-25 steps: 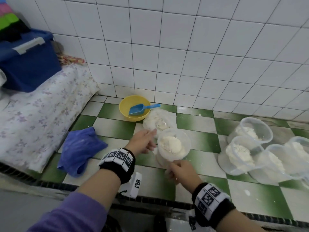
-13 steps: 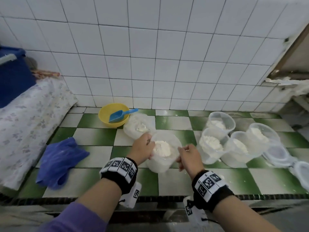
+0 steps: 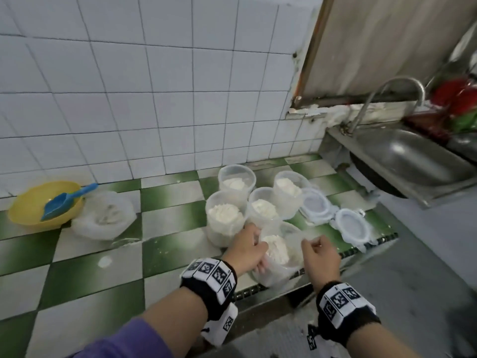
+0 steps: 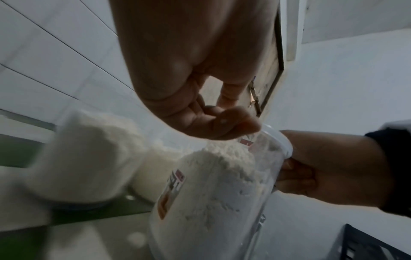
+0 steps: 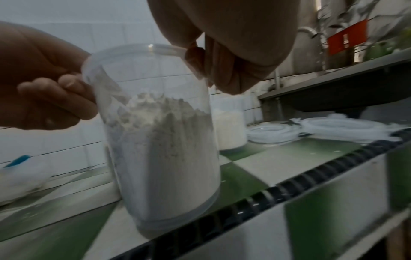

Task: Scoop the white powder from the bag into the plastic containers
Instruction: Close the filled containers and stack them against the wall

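Both hands hold one clear plastic container (image 3: 277, 251) filled with white powder, tilted, near the counter's front edge. My left hand (image 3: 247, 245) grips its left rim and my right hand (image 3: 318, 250) grips the right rim. In the right wrist view the container (image 5: 164, 140) has its base on the counter edge, the left hand's fingers (image 5: 55, 98) curled at its rim. The left wrist view shows the container (image 4: 213, 198) with powder up its wall. Several other filled containers (image 3: 224, 215) stand just behind. The bag of powder (image 3: 103, 215) sits far left beside a yellow bowl (image 3: 25, 210) holding the blue scoop (image 3: 62, 201).
Two white lids (image 3: 316, 206) (image 3: 351, 226) lie right of the containers. A steel sink (image 3: 413, 161) with a tap (image 3: 387, 99) is at the right. A white tiled wall (image 3: 154, 99) backs the green-and-white counter (image 3: 167, 215). The counter's front edge (image 3: 258, 290) drops off beneath the held container.
Both hands have carried the filled container rightward along the counter to the group of filled containers. The view has swung right, bringing the sink in and leaving the blue cloth out.
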The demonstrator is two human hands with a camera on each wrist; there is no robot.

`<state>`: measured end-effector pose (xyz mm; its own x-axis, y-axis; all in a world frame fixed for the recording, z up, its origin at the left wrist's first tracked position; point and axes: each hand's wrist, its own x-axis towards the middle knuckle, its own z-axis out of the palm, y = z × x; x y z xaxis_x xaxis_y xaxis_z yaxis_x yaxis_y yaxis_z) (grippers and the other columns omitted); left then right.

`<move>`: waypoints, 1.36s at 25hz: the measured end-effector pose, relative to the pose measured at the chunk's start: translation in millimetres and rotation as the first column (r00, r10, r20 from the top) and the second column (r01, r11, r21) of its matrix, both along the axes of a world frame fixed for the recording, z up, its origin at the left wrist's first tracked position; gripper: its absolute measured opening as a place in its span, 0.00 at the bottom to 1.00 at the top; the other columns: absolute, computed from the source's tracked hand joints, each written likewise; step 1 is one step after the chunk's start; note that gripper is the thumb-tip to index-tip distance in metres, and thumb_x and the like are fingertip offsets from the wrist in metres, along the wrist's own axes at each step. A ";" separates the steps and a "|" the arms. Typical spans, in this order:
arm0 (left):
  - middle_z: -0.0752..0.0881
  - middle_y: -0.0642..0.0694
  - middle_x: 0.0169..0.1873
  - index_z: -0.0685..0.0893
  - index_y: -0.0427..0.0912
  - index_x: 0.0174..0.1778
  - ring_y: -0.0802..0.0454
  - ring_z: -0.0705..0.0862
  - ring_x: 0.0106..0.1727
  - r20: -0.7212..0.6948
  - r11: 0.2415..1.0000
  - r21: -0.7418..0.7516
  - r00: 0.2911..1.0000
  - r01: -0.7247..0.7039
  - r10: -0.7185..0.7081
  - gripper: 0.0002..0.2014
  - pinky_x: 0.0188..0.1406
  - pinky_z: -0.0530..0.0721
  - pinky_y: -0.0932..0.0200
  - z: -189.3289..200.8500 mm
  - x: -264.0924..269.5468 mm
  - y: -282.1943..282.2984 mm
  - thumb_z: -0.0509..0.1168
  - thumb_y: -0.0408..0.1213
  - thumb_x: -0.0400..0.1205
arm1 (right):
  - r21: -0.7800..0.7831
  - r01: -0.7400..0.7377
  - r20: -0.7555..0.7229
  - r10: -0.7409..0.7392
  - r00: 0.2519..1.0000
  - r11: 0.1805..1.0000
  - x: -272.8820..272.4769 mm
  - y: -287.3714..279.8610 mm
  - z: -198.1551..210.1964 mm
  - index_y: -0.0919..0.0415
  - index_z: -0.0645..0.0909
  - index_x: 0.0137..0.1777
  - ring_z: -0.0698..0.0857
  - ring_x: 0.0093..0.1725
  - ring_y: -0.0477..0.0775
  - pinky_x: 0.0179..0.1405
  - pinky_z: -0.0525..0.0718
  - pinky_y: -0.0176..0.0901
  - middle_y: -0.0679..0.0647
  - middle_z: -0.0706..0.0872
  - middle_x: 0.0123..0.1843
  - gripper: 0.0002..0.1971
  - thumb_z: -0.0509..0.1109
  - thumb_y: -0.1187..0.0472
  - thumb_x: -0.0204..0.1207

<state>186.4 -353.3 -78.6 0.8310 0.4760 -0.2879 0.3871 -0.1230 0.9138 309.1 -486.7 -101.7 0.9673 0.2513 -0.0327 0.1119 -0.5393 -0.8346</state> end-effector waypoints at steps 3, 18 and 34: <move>0.83 0.45 0.21 0.68 0.39 0.49 0.49 0.83 0.21 0.008 1.000 0.010 1.000 0.005 -0.005 0.02 0.21 0.80 0.58 -6.2 64.7 -27.6 0.56 0.31 0.84 | -0.018 -0.010 0.006 0.010 1.000 1.000 66.5 -29.3 -9.4 0.62 0.75 0.36 0.81 0.39 0.61 0.43 0.77 0.48 0.58 0.84 0.35 0.11 0.69 0.58 0.75; 0.87 0.42 0.29 0.77 0.45 0.46 0.45 0.86 0.31 0.000 0.867 0.188 0.882 -0.462 0.470 0.06 0.39 0.88 0.49 -38.3 192.5 -62.7 0.61 0.43 0.81 | 0.028 -0.434 -0.127 0.434 0.892 0.900 232.9 -38.2 -23.1 0.57 0.75 0.37 0.81 0.29 0.54 0.36 0.79 0.45 0.54 0.83 0.28 0.14 0.67 0.49 0.79; 0.86 0.40 0.35 0.78 0.43 0.47 0.53 0.79 0.22 0.082 0.863 0.080 0.866 -0.499 0.493 0.11 0.23 0.82 0.57 -48.6 199.1 -58.1 0.57 0.45 0.88 | -0.636 -0.238 -0.258 0.089 0.962 0.734 338.2 -70.6 -79.5 0.73 0.82 0.56 0.86 0.52 0.65 0.37 0.77 0.43 0.68 0.86 0.53 0.17 0.70 0.61 0.73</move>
<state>385.5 -411.5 -127.2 0.4915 0.8519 -0.1805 0.3682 -0.0155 0.9296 647.4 -557.4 -181.2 0.8663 0.2481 -0.4335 0.1253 -0.9481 -0.2922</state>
